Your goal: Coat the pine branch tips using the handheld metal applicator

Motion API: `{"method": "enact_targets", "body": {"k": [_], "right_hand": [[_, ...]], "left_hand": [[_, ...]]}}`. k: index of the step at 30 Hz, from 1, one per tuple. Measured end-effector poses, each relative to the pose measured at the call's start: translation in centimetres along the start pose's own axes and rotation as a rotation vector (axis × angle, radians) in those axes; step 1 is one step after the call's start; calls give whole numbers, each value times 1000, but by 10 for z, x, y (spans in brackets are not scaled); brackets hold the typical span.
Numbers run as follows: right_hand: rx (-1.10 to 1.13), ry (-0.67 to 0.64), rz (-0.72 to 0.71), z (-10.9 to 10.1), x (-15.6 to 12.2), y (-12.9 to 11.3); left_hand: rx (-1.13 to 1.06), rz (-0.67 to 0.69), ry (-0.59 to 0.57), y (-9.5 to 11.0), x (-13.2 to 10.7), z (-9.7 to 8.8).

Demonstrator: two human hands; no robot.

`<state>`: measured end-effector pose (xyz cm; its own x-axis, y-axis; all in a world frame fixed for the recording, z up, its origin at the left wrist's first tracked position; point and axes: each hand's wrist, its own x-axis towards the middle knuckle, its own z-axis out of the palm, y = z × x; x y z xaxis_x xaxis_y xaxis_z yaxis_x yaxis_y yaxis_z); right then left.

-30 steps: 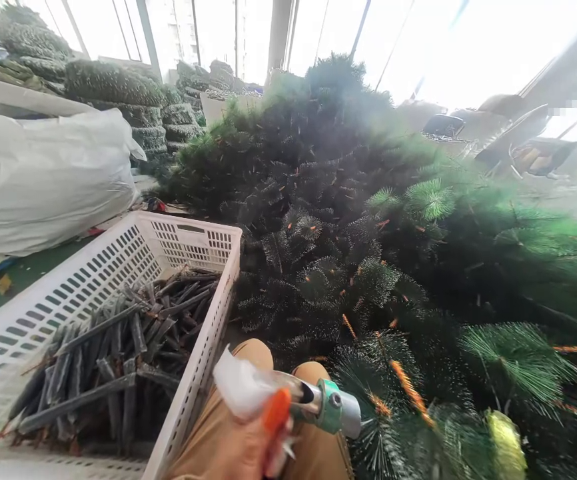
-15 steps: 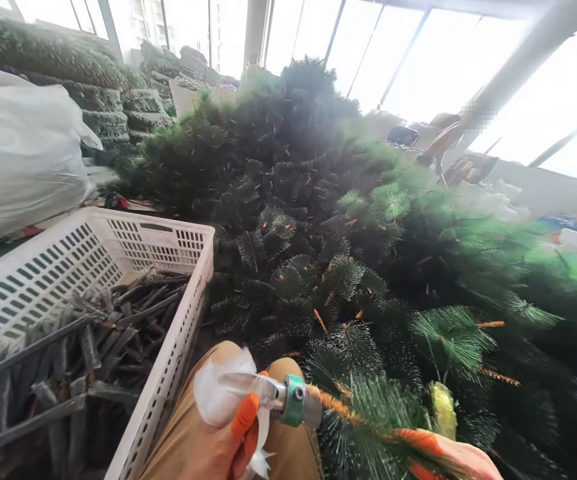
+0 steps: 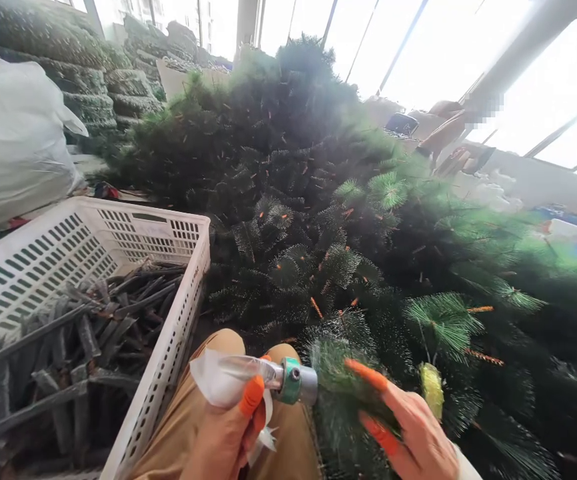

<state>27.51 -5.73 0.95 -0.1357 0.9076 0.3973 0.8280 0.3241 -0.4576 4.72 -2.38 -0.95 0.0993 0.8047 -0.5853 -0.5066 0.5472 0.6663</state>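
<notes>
My left hand (image 3: 228, 433) is closed around a metal tube (image 3: 308, 385) with a green collar and a small screw in it. White plastic wrap (image 3: 218, 380) covers the tube's rear end, above my knees. Orange covers are on the fingertips of both hands. My right hand (image 3: 413, 427) is just right of the tube's mouth, index finger and thumb apart. Beside and between those fingers is a motion-blurred green pine sprig (image 3: 336, 373); its stem does not show. The tube's mouth faces the sprig.
At the left stands a white perforated crate (image 3: 201, 267) holding many dark strips (image 3: 68, 360) in clear wrap. A large heap of artificial pine branches (image 3: 288, 200) rises ahead and to the right. A yellow roll (image 3: 432, 392) hangs near my right hand. A white sack (image 3: 13, 147) lies behind the crate.
The brown stem that was at the tube's mouth no longer shows there. My right hand has moved left and up toward the tube, its fingers spreading. My left hand still holds the tube.
</notes>
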Motion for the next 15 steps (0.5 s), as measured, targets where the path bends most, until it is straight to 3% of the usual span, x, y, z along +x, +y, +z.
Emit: {"method": "enact_targets", "body": {"k": [3,5,9,12,15], "right_hand": [[150,34,16,33,33,-41],[385,56,153,42,35,-53],[678,21,482,45,12,-34],[688,8,528,47,-1,-15],[688,45,558,45,-12,-6]], "left_hand": [[-20,19,7,0,-1,-1],[-53,35,12,4,-1,-4],[-26,48,12,10,0,-6],[54,66,-33,6,-3,-3],[2,91,78,9,-5,-13]]}}
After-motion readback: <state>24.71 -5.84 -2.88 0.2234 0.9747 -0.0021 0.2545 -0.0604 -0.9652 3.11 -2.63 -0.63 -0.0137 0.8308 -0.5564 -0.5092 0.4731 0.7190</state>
